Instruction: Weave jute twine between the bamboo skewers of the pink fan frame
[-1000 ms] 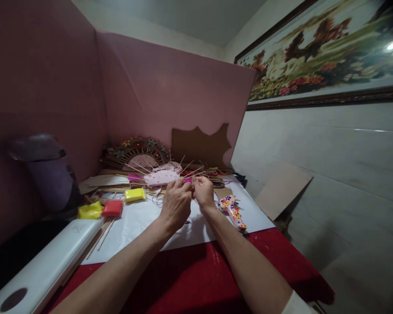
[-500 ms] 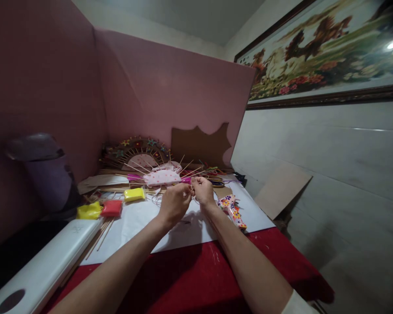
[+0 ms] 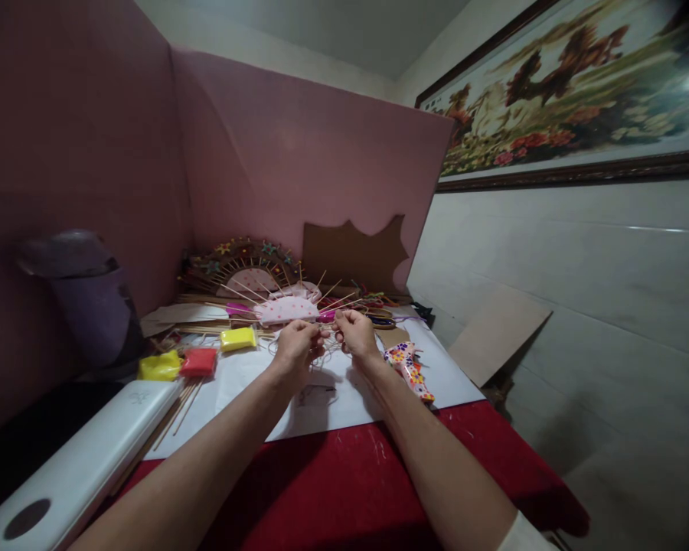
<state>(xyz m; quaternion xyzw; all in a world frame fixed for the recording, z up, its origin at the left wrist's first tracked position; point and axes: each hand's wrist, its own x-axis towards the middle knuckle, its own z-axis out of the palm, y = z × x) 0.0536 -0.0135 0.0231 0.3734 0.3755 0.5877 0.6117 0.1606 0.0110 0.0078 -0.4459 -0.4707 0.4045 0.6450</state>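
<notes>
My left hand (image 3: 302, 344) and my right hand (image 3: 353, 334) are a little apart over the white sheet (image 3: 269, 413), both with fingers pinched. Thin string seems to run between and below them, but what each pinch holds is too small to make out. Just beyond lies a pink dotted half-round piece (image 3: 287, 309) with thin sticks fanning out from it. Magenta bits show at both its sides. To the right of my right forearm rests a flower-patterned tool (image 3: 407, 369), perhaps a glue gun.
Yellow packet (image 3: 238, 339), red packet (image 3: 198, 362) and white case (image 3: 80, 459) lie left, near a purple bin (image 3: 95, 306). Behind stand a decorated fan-shaped piece (image 3: 246, 264) and brown cardboard (image 3: 353, 252). Scissors (image 3: 382, 320) lie right of the dotted piece.
My left hand has moved left, away from my right hand, and turned so its fingertips show. The two hands were together before. The view has shifted slightly.
</notes>
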